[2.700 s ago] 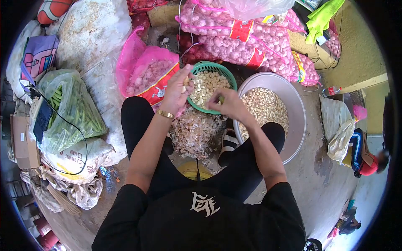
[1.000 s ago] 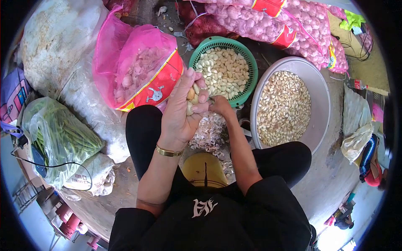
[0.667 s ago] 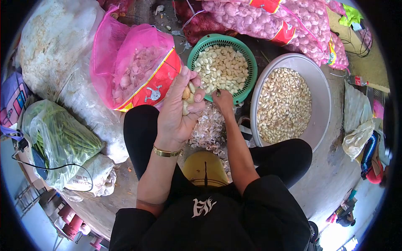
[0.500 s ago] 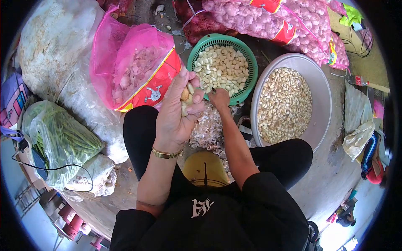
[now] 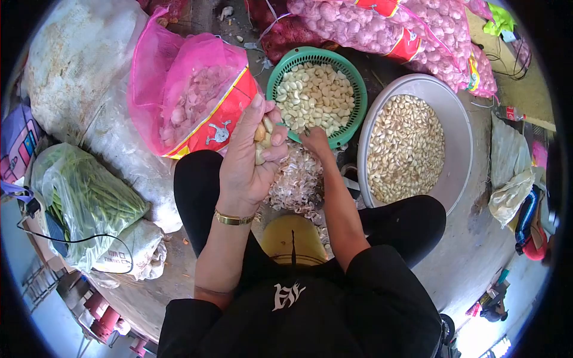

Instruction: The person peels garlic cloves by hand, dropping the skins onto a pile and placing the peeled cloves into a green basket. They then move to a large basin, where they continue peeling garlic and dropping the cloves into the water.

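Several garlic cloves lie in my left hand, whose fingers curl round them in front of the pink mesh bag. My right hand is closed at the near rim of a green plastic basket. A small dark tip shows by its fingers, but what they pinch is too small to make out. Peeled white cloves fill much of the basket. Below the hands, papery garlic skins are heaped on the floor between my legs.
A grey basin of unpeeled cloves stands at right. The open pink mesh bag holds garlic at left. Full garlic sacks lie behind. A clear bag of green vegetables sits far left. A yellow stool or bucket is beneath me.
My right hand has shifted slightly right and down at the basket's rim, and less of the dark tip shows. The left hand still holds its cloves, a touch further left.
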Available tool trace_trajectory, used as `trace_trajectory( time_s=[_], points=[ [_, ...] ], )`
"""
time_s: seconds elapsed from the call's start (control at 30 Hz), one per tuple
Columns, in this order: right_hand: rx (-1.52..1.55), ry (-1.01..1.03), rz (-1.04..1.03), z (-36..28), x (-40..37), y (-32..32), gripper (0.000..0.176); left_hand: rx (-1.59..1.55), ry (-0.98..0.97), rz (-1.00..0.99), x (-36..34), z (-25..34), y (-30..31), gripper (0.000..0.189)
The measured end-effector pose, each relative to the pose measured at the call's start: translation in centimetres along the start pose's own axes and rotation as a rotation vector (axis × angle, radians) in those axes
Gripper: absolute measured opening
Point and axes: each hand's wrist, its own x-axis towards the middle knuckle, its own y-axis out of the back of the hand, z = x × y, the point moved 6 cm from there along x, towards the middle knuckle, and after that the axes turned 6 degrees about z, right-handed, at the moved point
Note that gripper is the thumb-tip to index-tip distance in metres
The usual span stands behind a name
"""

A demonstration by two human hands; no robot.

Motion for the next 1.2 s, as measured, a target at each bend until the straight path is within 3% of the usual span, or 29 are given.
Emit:
trace_trajectory(
  time_s=[0.1,0.2,0.3,0.43,0.5,0.53,0.6,0.63,0.7,0.73,0.8,0.93,1.0,1.2],
  points=[
    [0.027,-0.036,0.157,-2.4,-0.8,2.6,0.048,0.000,0.002,-0.001,-0.2,-0.2,-0.1,0.025],
    [-0.197,-0.125,0.093,-3.1,0.4,1.9,0.047,0.003,0.002,0.002,-0.4,-0.2,-0.1,0.025],
    [-0.172,-0.257,0.078,-3.2,0.5,1.4,0.049,0.007,-0.010,0.001,-0.5,0.0,-0.1,0.025],
    [-0.139,-0.220,0.159,-1.5,0.3,1.0,0.052,-0.002,-0.022,0.007,-0.5,0.2,-0.1,0.025],
    [0.275,-0.240,0.049,-0.4,-0.2,0.9,0.047,0.006,-0.020,0.007,-0.6,0.2,-0.1,0.025],
    [0.273,-0.242,0.050,-0.3,-0.2,1.2,0.047,0.016,-0.017,0.008,-0.6,0.2,-0.1,0.025],
    [0.599,-0.441,-0.033,0.1,-0.6,1.0,0.042,0.012,-0.012,0.007,-0.7,0.1,-0.1,0.026],
    [0.599,-0.440,-0.032,-0.3,-0.5,1.8,0.042,0.008,-0.009,0.004,-0.8,0.1,-0.1,0.026],
    [0.670,-0.696,0.021,0.2,-1.0,2.9,0.039,0.004,-0.007,-0.001,-0.7,0.0,0.0,0.026],
    [0.672,-0.696,0.023,1.3,-0.9,1.9,0.039,-0.002,-0.001,-0.003,-0.7,0.0,0.0,0.027],
    [0.191,-0.032,0.308,-0.7,0.0,2.9,0.031,-0.007,0.009,-0.002,-0.7,-0.3,-0.1,0.027],
    [0.028,0.178,0.268,-3.3,0.3,1.9,0.025,-0.073,0.043,-0.023,-0.8,-0.6,0.0,0.025],
    [-0.185,0.232,0.025,-4.4,0.6,0.6,0.033,-0.045,0.039,-0.020,-0.8,-0.6,-0.1,0.025],
    [-0.286,0.326,0.002,-5.3,1.0,1.0,0.030,0.000,0.000,-0.006,-0.6,0.0,-0.1,0.025]
  ],
)
